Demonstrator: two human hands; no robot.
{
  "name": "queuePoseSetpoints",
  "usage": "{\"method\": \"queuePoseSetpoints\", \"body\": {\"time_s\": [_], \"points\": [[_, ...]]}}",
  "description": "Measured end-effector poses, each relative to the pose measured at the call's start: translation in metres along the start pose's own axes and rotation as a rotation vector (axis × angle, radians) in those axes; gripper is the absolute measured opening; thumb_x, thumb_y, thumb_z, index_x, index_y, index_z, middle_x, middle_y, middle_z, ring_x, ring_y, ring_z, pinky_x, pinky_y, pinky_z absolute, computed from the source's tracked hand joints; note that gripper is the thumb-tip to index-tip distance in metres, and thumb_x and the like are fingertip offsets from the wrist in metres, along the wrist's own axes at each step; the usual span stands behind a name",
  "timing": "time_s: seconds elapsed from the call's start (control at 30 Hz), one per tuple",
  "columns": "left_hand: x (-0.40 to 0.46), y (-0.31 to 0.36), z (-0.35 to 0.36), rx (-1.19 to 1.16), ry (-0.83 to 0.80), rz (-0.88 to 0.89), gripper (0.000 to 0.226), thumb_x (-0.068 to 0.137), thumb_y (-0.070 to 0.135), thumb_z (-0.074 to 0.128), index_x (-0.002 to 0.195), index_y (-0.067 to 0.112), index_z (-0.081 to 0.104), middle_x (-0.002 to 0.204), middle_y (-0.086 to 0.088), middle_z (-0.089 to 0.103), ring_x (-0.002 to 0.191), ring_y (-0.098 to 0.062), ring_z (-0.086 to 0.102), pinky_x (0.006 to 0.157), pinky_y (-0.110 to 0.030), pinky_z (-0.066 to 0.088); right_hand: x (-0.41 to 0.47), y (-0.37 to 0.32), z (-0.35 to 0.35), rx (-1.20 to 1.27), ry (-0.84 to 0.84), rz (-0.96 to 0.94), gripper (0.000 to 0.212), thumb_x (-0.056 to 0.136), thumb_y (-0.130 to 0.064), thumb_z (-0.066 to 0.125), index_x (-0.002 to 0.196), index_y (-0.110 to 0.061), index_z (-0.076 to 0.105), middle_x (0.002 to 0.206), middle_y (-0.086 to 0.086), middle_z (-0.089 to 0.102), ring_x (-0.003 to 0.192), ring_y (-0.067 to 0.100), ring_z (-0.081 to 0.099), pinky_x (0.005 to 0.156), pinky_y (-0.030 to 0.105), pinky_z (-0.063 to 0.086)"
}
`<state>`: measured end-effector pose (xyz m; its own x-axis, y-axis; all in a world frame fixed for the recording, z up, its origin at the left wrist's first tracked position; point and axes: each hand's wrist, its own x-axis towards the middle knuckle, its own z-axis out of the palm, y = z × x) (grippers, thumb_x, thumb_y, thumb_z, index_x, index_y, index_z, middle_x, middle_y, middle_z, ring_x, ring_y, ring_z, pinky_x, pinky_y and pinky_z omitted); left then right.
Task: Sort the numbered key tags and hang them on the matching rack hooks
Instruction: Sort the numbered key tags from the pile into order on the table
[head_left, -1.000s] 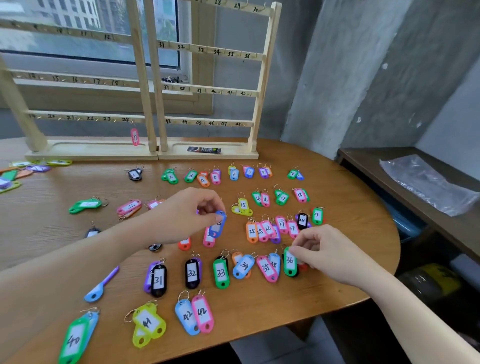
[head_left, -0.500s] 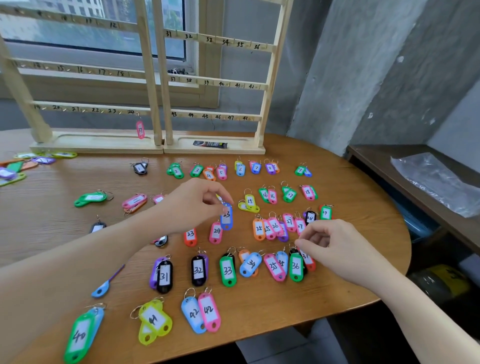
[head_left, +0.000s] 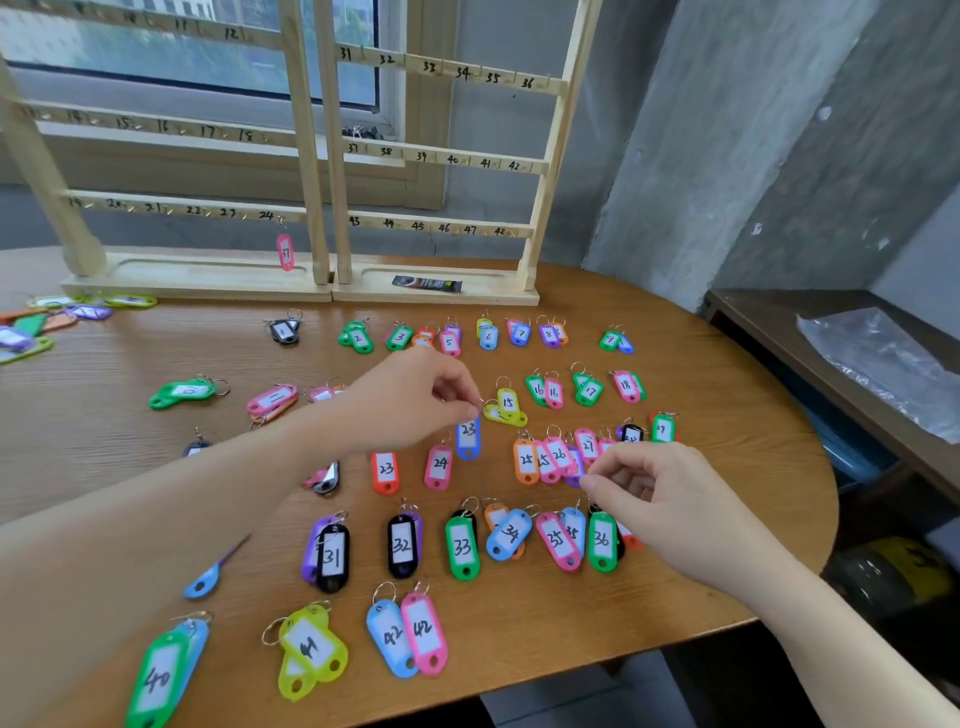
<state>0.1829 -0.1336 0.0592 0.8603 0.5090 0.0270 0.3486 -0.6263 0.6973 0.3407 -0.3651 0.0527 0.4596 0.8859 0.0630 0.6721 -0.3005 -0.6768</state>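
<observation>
The left hand pinches the ring of a blue 23 tag, which now hangs upright just right of the pink 24 tag; a second ago it dangled tilted, nearer the red 23 tag. The right hand has let go of the green 36 tag, which it held a second ago, and has lifted off it; its fingers are curled with thumb and forefinger meeting beside the 25 and 26 tags, and whether they pinch anything cannot be told. The 36 tag lies flat in its row beside the 35 tags.

Tags lie in numbered pairs across the round wooden tabletop: 2 to 9 at the back, 15 to 18 next, then the twenties, the thirties, and 40 to 42 nearest the edge. Two wooden racks stand at the back, their rails numbered; one pink tag hangs under hook 24, and a dark packet lies on the right rack's base. A window is behind the racks, a grey concrete wall to the right, and a dark side shelf carries a clear plastic bag.
</observation>
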Motion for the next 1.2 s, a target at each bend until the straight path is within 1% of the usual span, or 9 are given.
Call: {"method": "queuePoseSetpoints", "body": {"time_s": [0.1,0.23,0.4,0.6,0.73,0.8,0.9,1.07,1.2], "points": [[-0.009,-0.007,-0.021,-0.012,-0.028,-0.029,0.005,0.090,0.027,0.074,0.087,0.030,0.073,0.085,0.008,0.075,0.083,-0.012,0.070,0.079,-0.032,0.057,0.001,-0.001,0.002,0.012,-0.006,-0.011,0.018,0.093,-0.027,0.070,0.075,-0.024,0.072,0.074,0.000,0.067,0.069,0.018,0.061,0.064,0.031,0.052],[-0.024,-0.021,-0.037,0.037,-0.084,-0.052,0.005,0.090,0.028,0.075,0.088,0.032,0.072,0.083,0.016,0.075,0.079,-0.001,0.069,0.078,-0.021,0.052,0.006,-0.008,0.010,0.033,-0.015,-0.024,0.019,0.093,-0.027,0.070,0.074,-0.024,0.072,0.073,-0.003,0.067,0.068,0.016,0.060,0.064,0.028,0.051],[-0.030,-0.040,-0.039,0.072,-0.118,-0.051,0.007,0.089,0.026,0.075,0.086,0.031,0.073,0.080,0.014,0.074,0.073,0.003,0.065,0.063,-0.009,0.041,0.014,-0.018,0.023,0.023,-0.052,-0.035,0.020,0.094,-0.027,0.068,0.075,-0.023,0.071,0.074,-0.001,0.067,0.068,0.017,0.062,0.067,0.033,0.053],[-0.030,-0.050,-0.030,0.114,-0.098,-0.026,0.003,0.089,0.024,0.075,0.087,0.026,0.074,0.057,0.032,0.057,0.057,0.006,0.051,0.056,-0.008,0.038,0.016,-0.030,0.026,0.030,-0.072,-0.041,0.020,0.095,-0.025,0.067,0.076,-0.019,0.072,0.071,0.001,0.066,0.068,0.020,0.061,0.066,0.034,0.051],[-0.028,-0.055,-0.028,0.132,-0.079,-0.003,0.004,0.089,0.023,0.076,0.088,0.027,0.075,0.062,0.019,0.059,0.058,0.007,0.052,0.055,-0.010,0.037,0.019,-0.037,0.025,0.022,-0.085,-0.029,0.020,0.094,-0.026,0.068,0.076,-0.020,0.072,0.070,0.003,0.064,0.060,0.010,0.054,0.064,0.034,0.049],[-0.028,-0.057,-0.029,0.136,-0.060,0.005,0.004,0.089,0.024,0.075,0.090,0.027,0.074,0.069,0.015,0.059,0.059,0.007,0.052,0.056,-0.011,0.036,0.021,-0.041,0.026,0.012,-0.088,-0.034,0.020,0.094,-0.027,0.068,0.075,-0.021,0.071,0.070,0.003,0.064,0.059,0.010,0.053,0.064,0.036,0.048],[-0.032,-0.062,-0.040,0.105,0.013,0.014,0.007,0.090,0.023,0.073,0.091,0.030,0.074,0.073,0.013,0.062,0.066,-0.001,0.053,0.060,-0.013,0.039,0.027,-0.048,0.028,-0.014,-0.094,-0.057,0.021,0.094,-0.027,0.067,0.074,-0.021,0.071,0.071,0.002,0.067,0.067,0.022,0.060,0.066,0.038,0.050],[-0.051,-0.086,-0.069,0.076,0.136,0.002,0.011,0.092,0.021,0.069,0.093,0.030,0.074,0.068,0.014,0.059,0.068,0.002,0.052,0.062,-0.010,0.039,0.049,-0.066,0.041,-0.035,-0.135,-0.062,0.022,0.094,-0.027,0.068,0.072,-0.023,0.069,0.065,-0.005,0.063,0.059,0.008,0.053,0.062,0.032,0.048],[-0.077,-0.125,-0.093,0.058,0.237,-0.059,0.011,0.091,0.019,0.070,0.093,0.029,0.075,0.069,0.012,0.058,0.065,0.000,0.051,0.060,-0.013,0.038,0.070,-0.092,0.065,-0.059,-0.188,-0.116,0.020,0.095,-0.028,0.068,0.075,-0.024,0.070,0.069,0.000,0.065,0.060,0.012,0.055,0.064,0.038,0.050]]}}
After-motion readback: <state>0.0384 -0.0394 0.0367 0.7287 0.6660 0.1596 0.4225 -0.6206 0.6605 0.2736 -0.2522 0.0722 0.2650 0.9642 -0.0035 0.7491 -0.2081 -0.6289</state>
